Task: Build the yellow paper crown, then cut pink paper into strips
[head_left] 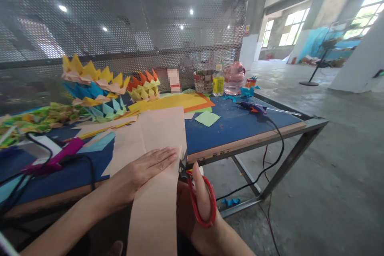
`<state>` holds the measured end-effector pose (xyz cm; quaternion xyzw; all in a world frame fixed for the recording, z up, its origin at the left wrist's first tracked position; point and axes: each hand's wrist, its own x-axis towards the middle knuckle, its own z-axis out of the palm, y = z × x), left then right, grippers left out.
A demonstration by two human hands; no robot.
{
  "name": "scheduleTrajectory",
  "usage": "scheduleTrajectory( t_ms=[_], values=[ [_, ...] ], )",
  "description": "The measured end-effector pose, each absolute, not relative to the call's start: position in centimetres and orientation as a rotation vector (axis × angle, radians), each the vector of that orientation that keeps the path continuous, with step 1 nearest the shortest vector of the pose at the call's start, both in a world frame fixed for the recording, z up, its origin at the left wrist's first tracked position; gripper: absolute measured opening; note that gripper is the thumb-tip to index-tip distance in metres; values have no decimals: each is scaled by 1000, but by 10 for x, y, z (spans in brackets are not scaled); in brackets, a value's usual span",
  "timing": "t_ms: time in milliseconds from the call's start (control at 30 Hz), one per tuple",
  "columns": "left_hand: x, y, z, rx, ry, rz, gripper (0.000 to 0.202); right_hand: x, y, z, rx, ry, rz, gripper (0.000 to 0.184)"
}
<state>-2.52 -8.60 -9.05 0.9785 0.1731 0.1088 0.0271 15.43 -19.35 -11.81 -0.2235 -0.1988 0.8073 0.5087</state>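
A long sheet of pale pink paper (162, 128) lies on the blue table top and hangs over its front edge toward me. My left hand (153, 164) rests flat on it, fingers stretched out and pressed together, pointing right. My right hand (201, 200) is closed around the red-handled scissors (212, 204), with the thumb through one loop. The dark blades stand at the paper's right edge, close to my left fingertips. Part of the blades and most of my right fingers are hidden behind the paper and the handle.
Folded-paper crowns (99, 88) and a purple glue gun (57, 156) are at the left. Yellow paper (168, 104), a woven basket (204, 81), a bottle (218, 82) and a pink jug (234, 78) stand or lie behind. A dark glue gun (253, 107) trails its cord (283, 148) over the edge.
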Motion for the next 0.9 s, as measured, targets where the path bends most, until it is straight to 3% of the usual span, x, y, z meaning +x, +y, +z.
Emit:
scheduleTrajectory(
  t_ms=[900],
  values=[
    [-26,-87,-92,2993,587,292,66,161,-186,-110,-508,-402,1982,65]
  ],
)
